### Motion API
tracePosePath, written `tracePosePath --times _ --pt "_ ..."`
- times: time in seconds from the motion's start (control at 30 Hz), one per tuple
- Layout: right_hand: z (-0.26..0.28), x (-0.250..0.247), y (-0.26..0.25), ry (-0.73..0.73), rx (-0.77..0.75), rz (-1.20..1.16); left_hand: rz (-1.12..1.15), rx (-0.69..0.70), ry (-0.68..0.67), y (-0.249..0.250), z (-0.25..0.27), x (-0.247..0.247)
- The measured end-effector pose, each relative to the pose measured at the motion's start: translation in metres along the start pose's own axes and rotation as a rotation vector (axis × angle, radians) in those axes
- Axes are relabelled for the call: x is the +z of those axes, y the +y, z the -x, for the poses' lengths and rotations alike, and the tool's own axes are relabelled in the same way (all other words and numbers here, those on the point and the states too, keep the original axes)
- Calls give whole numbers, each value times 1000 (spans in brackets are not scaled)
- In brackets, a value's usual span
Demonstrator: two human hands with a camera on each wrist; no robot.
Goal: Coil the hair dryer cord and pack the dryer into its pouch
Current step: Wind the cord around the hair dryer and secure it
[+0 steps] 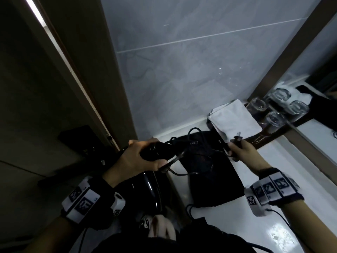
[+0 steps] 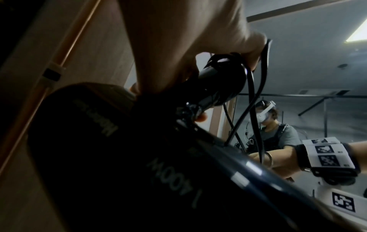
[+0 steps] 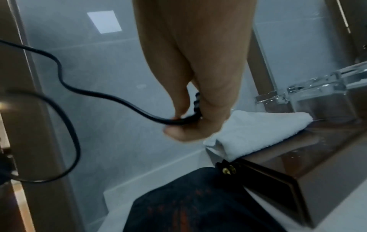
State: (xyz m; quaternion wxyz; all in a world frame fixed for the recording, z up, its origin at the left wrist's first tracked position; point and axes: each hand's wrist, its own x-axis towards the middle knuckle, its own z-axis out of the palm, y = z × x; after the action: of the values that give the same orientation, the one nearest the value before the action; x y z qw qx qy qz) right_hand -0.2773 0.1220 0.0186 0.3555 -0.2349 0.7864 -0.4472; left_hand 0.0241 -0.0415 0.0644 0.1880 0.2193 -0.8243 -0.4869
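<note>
The white counter [image 1: 284, 181] carried everything, and on it the black pouch [image 1: 209, 172] lay flat just in front of the person, its mouth end toward the tiled wall [image 1: 182, 70]. A folded white towel [image 1: 235, 119] sat on a dark tray [image 3: 309, 177] just behind the pouch, with several upturned glasses [image 1: 275, 118] beside it.

The hair dryer [image 1: 145, 189], glossy black, hung off the counter's left edge. The left hand [image 1: 135, 157] gripped its handle [image 1: 155, 152], fingers curled around it together with a few turns of cord [image 1: 182, 143] already wound there. More cord sagged in loose loops over the pouch across to the right hand [image 1: 240, 148], whose grip pinched the cord's end at the plug [image 1: 237, 138], prongs pointing up toward the towel.

The coil looked only partly made, so the pouch could not yet take the dryer. The slack loops seemed the main risk: they might catch on the pouch's drawstring [image 1: 189, 210] or drag the light fabric across the counter as the right hand swung round for another turn. The wraps under the left fingers [image 2: 256, 51] appeared uneven and could slip off the smooth handle if that grip eased. A wide sweep with the plug might also clip the glasses close behind.
</note>
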Motion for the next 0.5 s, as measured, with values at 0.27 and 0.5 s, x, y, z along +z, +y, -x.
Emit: tracePosePath --times 0.27,0.5 --pt "30 12 -51 -15 -180 656 26 20 -18 15 -4 4" --pt "82 34 -114 -331 -1111 518 120 28 -99 18 -6 9"
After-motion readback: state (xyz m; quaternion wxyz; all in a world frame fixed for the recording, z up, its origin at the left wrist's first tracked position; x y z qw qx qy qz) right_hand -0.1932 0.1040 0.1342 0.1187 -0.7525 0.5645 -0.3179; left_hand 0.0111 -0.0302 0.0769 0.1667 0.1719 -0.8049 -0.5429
